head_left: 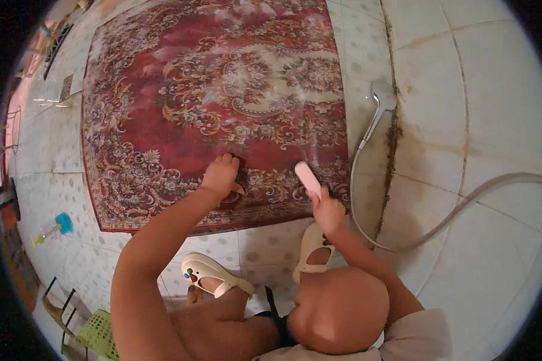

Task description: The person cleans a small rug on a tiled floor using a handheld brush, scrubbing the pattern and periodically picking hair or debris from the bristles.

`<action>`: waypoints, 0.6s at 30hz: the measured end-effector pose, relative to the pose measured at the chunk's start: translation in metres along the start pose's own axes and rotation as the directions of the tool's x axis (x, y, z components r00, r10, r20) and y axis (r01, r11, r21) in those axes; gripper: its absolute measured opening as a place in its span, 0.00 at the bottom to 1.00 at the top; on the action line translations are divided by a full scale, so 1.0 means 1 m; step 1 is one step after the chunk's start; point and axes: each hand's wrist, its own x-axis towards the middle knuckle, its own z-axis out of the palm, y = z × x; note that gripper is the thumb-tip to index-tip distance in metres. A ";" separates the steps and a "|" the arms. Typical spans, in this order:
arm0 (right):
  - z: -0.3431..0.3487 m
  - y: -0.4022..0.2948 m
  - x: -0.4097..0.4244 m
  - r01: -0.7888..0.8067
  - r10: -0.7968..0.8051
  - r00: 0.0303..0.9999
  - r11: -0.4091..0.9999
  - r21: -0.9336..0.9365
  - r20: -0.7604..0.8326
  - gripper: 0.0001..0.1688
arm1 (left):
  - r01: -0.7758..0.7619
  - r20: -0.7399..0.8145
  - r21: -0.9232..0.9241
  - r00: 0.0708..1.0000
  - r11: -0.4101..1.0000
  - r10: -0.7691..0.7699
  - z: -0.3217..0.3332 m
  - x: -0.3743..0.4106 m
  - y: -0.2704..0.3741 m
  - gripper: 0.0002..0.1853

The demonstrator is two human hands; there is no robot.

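Note:
A red carpet with a floral pattern [162, 135] lies on the tiled floor before me, with whitish wet-looking patches on it. My right hand [329, 210] grips a pink brush [308, 178] by its near end, over the carpet's lower right part; its underside is hidden. My left hand [222, 176] rests on the carpet's near part with fingers curled; whether something lies under the fingers, I cannot tell. To the right of the carpet lies a chrome shower head [376, 106], its hose curving near my right forearm.
The tiled wall [501, 113] rises at the right, and the hose [456, 212] crosses it. A bottle with a blue part [63, 223] lies on the floor at left. A green perforated plastic basket [100, 334] is at lower left. My cream clogs [212, 275] stand by the carpet's near edge.

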 end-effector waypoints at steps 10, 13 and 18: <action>-0.072 -0.004 0.131 -0.095 0.094 0.940 0.995 0.013 -0.327 0.24 | 0.065 0.067 0.178 0.995 0.982 -0.078 0.004 0.022 0.016 0.38; -0.041 0.011 0.082 0.014 0.000 0.951 0.999 0.045 -0.310 0.23 | 0.049 0.051 0.246 0.997 0.968 -0.064 0.016 0.012 -0.002 0.39; -0.020 0.049 -0.006 -0.123 0.123 0.992 0.992 -0.008 -0.014 0.24 | 0.120 0.112 0.189 0.983 0.974 -0.143 -0.003 0.014 0.019 0.39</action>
